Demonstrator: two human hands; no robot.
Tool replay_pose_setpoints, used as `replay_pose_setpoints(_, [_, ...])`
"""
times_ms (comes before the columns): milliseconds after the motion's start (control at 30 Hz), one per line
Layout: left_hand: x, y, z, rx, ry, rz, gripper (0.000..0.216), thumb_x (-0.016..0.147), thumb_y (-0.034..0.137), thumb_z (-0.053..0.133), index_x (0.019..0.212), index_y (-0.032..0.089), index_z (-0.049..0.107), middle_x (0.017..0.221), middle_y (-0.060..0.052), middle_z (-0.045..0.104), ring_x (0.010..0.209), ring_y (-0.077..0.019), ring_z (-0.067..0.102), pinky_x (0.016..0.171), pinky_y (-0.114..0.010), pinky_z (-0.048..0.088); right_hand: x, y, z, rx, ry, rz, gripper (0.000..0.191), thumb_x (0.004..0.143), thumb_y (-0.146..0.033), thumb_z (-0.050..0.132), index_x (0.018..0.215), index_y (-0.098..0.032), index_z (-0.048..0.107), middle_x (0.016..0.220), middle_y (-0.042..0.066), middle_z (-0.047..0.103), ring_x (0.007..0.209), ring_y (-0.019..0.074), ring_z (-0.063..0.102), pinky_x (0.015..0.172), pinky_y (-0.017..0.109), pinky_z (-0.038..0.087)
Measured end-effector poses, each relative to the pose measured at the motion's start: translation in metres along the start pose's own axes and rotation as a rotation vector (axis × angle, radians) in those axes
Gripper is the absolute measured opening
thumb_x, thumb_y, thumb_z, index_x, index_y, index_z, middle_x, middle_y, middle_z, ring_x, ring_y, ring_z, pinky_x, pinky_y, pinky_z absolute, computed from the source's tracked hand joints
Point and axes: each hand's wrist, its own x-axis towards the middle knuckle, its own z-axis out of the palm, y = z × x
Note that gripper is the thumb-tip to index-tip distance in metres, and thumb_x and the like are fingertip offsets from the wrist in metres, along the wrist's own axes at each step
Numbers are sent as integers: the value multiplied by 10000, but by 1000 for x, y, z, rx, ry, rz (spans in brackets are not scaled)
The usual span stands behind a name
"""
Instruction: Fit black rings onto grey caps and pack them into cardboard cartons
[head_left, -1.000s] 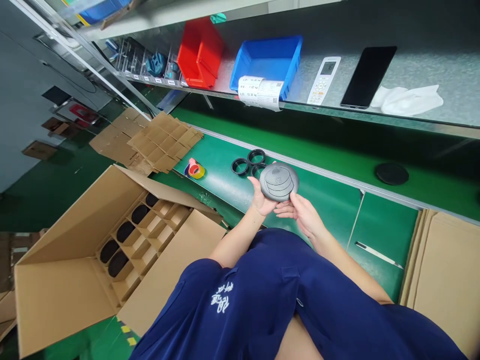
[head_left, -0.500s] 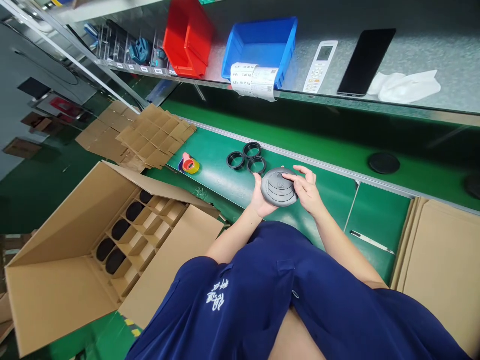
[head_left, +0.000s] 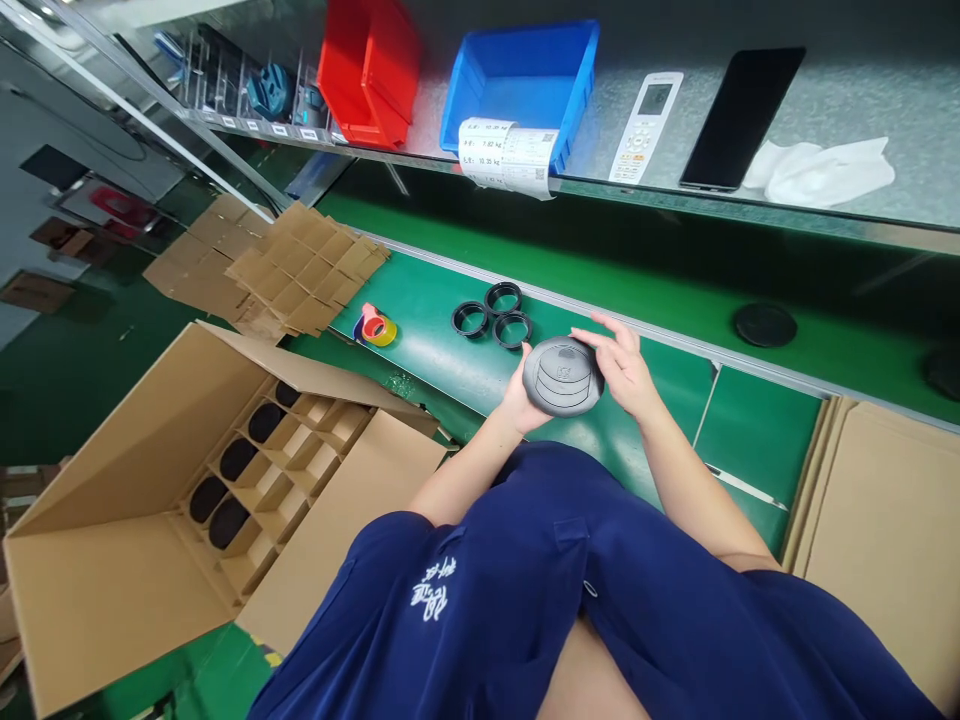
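Left hand (head_left: 522, 402) clasps grey disc (head_left: 562, 378) by one side, apparently leaving its face exposed; right hand (head_left: 624, 372), grip spread, at rim.

on the grey metal shelf (head_left: 924, 150), left to right: clear compartments (head_left: 225, 90) with a teal item (head_left: 270, 92) among the contents, a red bin (head_left: 371, 80), a blue bin (head_left: 525, 75) with printed labels (head_left: 506, 158) hanging down over the shelf edge, a white remote control (head_left: 647, 130), a flat black slab like a phone (head_left: 742, 120), and crumpled white paper (head_left: 821, 173) just beside it. lower, on the green bench (head_left: 765, 420), a yellow tape roll (head_left: 386, 334) toward the left; toward the right, a thin whitish tool (head_left: 746, 485) near stacked flat cardboard (head_left: 885, 520).
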Motion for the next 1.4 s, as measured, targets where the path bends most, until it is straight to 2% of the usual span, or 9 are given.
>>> replay_pose_setpoints(167, [3,5,2,-29,-6,-27,675,1052,609,292,1491,154,527,1309,-137,701,1253,-266,631,1132,-438,452,-11,8,-3,3,-50,-39,524,1055,-596,344,1279,-349,749,1553,43,453,1451,315,363,1161,536,438])
replay_pose_setpoints(267, [4,5,1,1,12,-21,661,1057,603,281,1475,163,543,1297,-129,706,1217,-253,645,1095,-418,477,-12,13,0,-55,-35,-52,538,1059,-593,325,1270,-346,754,1549,43,471,1448,323,360,1206,579,361])
replay_pose_setpoints(433, [9,7,-3,145,0,-77,701,1030,659,299,1403,151,606,1207,-191,723,1134,-321,686,1013,-509,518,-6,17,1,-72,-70,-78,602,1053,-622,310,1106,-295,812,1498,56,544,1472,328,334,1248,593,274])
replay_pose_setpoints(700, [18,16,-1,91,-44,-82,723,1029,671,257,1433,166,580,1221,-195,710,1116,-323,691,1013,-524,508,-1,9,2,165,6,142,669,1056,-653,240,1163,-280,785,1500,66,540,1426,280,453,1233,528,353])
replay_pose_setpoints(967, [31,29,-23,74,77,-93,766,1016,689,263,1343,83,600,1051,-199,738,1002,-330,706,929,-488,537,4,20,21,181,-39,233,667,1078,-601,170,1283,-296,727,1507,61,532,1422,260,470,1225,515,376])
replay_pose_setpoints(1033, [34,35,-33,21,92,-102,722,1024,664,302,1363,96,592,1062,-181,743,1001,-318,704,949,-487,531,5,22,28,80,-94,156,658,1071,-612,175,1378,-310,672,1558,65,485,1457,289,421,1228,554,354])
replay_pose_setpoints(1200, [40,44,-73,-97,178,-141,681,1040,635,307,1390,126,592,1117,-128,750,1012,-263,703,1029,-426,499,2,26,57,-223,-482,-128,668,968,-699,491,1512,-316,552,1702,82,256,1558,407,177,1245,663,226])
replay_pose_setpoints(1300, [44,48,-100,-74,244,-208,732,1030,660,296,1387,98,601,1105,-151,750,1036,-283,702,1070,-431,466,7,34,84,-271,-596,-52,878,904,-713,599,1634,-298,343,1736,127,55,1558,445,118,1207,680,279])
replay_pose_setpoints(1400, [48,59,-120,-105,287,-183,709,1048,616,280,1388,82,599,1048,-150,751,983,-259,709,1052,-379,474,22,45,116,-235,-707,24,1014,837,-701,689,1664,-333,231,1703,155,125,1504,434,229,1164,668,354])
